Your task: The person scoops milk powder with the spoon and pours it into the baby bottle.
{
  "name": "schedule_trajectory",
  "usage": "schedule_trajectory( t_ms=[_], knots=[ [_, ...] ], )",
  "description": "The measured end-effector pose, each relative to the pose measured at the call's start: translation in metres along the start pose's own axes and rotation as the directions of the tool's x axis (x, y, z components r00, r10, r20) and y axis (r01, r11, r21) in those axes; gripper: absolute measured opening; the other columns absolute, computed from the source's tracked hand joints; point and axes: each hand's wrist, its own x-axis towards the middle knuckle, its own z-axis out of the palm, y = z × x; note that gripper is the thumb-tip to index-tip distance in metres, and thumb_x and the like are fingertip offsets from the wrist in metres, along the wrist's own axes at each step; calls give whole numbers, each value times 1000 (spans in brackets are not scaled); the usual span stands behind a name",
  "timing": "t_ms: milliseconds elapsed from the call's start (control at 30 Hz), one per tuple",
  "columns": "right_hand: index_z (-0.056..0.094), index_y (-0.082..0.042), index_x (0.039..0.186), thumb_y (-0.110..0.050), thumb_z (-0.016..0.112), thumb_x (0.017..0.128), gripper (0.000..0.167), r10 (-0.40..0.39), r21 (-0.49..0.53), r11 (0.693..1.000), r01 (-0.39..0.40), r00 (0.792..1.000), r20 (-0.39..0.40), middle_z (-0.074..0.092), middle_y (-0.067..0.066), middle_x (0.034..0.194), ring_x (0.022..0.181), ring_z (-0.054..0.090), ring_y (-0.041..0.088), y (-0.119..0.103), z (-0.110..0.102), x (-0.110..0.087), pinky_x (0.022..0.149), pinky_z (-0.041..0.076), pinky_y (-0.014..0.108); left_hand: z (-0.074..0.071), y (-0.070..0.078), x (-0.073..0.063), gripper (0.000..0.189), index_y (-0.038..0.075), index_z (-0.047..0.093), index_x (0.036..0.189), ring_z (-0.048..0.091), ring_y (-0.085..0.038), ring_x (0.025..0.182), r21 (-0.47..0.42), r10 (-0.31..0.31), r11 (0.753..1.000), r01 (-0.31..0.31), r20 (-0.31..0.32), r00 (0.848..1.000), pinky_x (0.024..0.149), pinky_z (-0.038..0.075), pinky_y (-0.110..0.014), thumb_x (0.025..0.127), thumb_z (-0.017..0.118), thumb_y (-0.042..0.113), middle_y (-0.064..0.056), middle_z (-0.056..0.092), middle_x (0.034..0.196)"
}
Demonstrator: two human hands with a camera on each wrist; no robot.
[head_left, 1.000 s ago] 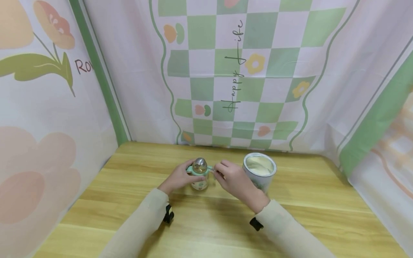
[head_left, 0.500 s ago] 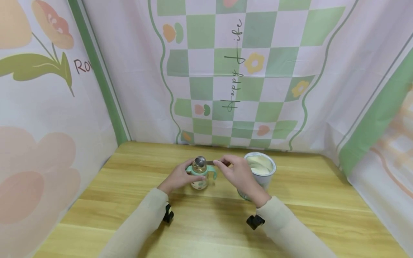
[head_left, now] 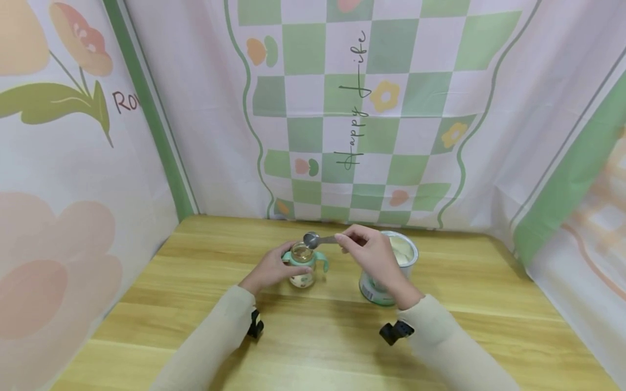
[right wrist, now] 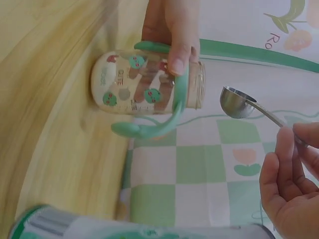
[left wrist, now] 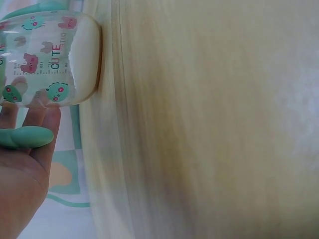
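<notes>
A clear baby bottle (head_left: 302,280) with mint-green handles and cartoon prints stands upright on the table, its mouth uncovered. My left hand (head_left: 275,266) grips it around the neck and handle ring from the left. Pale powder lies in the bottom of the bottle (left wrist: 82,59), seen in the left wrist view. My right hand (head_left: 373,254) pinches the handle of a metal measuring spoon (head_left: 312,240). The spoon's round bowl (right wrist: 237,103) hangs just beyond the bottle mouth, not touching it in the right wrist view. No powder is visible in the bowl.
An uncapped can (head_left: 376,292) of pale powder (head_left: 401,250) stands right of the bottle, partly behind my right hand. The wooden table (head_left: 313,342) ends at a patterned cloth backdrop (head_left: 342,184). More cloth hangs on both sides.
The spoon bowl, earlier turned down over the bottle mouth, has turned up and lifted off to the right. My right hand has moved right and up; my left hand keeps still on the bottle.
</notes>
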Motion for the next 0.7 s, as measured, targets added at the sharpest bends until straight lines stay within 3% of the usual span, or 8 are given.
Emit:
schedule_trajectory(
  t_ms=[233, 433, 600, 700],
  knots=[
    [75, -14, 91, -37, 69, 96, 24, 27, -10, 1000, -28, 999, -21, 69, 2, 77, 69, 64, 19, -1, -17, -2, 59, 51, 30, 0, 2, 0, 83, 25, 48, 148, 62, -19, 108, -5, -3, 1000, 3, 2, 1000, 99, 48, -45, 77, 87, 46, 0, 65, 122],
    [77, -12, 96, -40, 70, 95, 28, 24, -20, 999, -26, 997, -70, 72, 1, 80, 74, 69, 18, -4, -34, -3, 63, 53, 26, -1, 7, -1, 84, 25, 49, 147, 57, -22, 120, 58, -7, 998, 7, -1, 1000, 107, 41, -49, 76, 86, 49, 0, 62, 129],
    [76, -7, 98, -32, 72, 95, 25, -6, 26, 1000, 9, 995, -104, 72, 7, 81, 73, 71, 24, -1, -48, -4, 64, 57, 26, -2, 9, -1, 84, 25, 49, 147, 54, -24, 125, 88, 4, 996, -5, 8, 1000, 109, 39, -51, 76, 87, 48, 0, 61, 132],
    [75, -6, 99, -30, 72, 95, 25, -15, 34, 999, 20, 993, -120, 73, 11, 82, 72, 71, 20, 2, -56, -5, 64, 57, 25, -3, 9, 0, 82, 26, 50, 145, 54, -23, 125, 86, 15, 996, -17, 18, 1000, 109, 38, -52, 75, 87, 47, 1, 61, 132]
  ],
)
